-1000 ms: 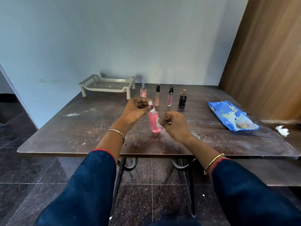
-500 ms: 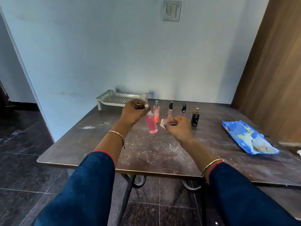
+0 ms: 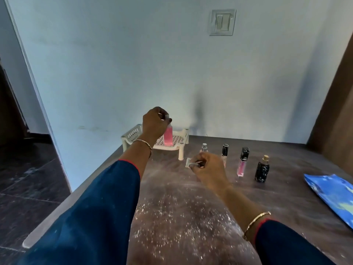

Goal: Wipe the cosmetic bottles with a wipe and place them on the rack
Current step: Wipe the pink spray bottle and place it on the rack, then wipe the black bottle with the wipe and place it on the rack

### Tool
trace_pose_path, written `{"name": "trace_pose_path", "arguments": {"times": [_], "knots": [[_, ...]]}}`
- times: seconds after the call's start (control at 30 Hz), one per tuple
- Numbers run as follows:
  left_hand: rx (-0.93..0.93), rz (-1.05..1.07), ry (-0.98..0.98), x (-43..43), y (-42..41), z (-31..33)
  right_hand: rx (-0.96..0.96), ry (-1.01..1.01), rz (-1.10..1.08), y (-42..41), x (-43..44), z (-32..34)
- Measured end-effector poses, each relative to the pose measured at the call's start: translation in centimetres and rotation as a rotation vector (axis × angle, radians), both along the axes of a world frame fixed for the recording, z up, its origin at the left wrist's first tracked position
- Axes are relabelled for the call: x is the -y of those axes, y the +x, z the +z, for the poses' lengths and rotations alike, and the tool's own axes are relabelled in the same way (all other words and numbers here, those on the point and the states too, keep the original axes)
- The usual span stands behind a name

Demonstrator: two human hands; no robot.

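My left hand (image 3: pixel 155 122) grips the cap of a pink bottle (image 3: pixel 168 136) and holds it upright over the white perforated rack (image 3: pixel 181 139) at the table's far left; whether its base touches the rack I cannot tell. My right hand (image 3: pixel 207 168) pinches a small white wipe (image 3: pixel 189 162) above the table. Behind that hand stand a partly hidden clear-capped bottle (image 3: pixel 204 147) and a black-capped tube (image 3: pixel 224 153). To the right are a pink tube with a black cap (image 3: pixel 242 164) and a black bottle with a gold cap (image 3: pixel 262 171).
A blue wipe packet (image 3: pixel 332 191) lies at the right edge of the dark table (image 3: pixel 277 197), whose near surface is speckled with white dust. The wall runs just behind the rack. A wooden panel (image 3: pixel 338 115) stands on the right, dark tiled floor on the left.
My left hand has carried the pink bottle away from the right hand, forward and left, to above the rack. The right hand keeps the wipe. The camera has tilted up.
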State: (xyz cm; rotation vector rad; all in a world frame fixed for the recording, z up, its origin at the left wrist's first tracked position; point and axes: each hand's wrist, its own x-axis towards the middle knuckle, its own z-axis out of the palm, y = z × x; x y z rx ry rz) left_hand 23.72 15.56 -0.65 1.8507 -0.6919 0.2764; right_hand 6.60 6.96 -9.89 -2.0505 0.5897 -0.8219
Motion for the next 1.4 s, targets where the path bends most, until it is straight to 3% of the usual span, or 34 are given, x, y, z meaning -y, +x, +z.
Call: {"name": "trace_pose_path", "arguments": {"times": [0.77,1.03,1.17,1.4], "knots": [[-0.033,0.036,0.192,5.0,3.7,-2.8,0.018,-0.047,0.124,1.2,0.7,-1.5],[0.043,0.048,0.205,3.0,-1.5,-1.2,0.014,-0.025,0.033,-1.7,0.1,-1.1],[0.051,0.15,0.364,2.7,-5.4,-1.1,0.035,0.029,0.006,-4.2,-0.4,0.0],[0.169,0.009,0.475,4.7,-13.7,-1.3,0.064,0.047,-0.111,-10.2,1.1,0.6]]}}
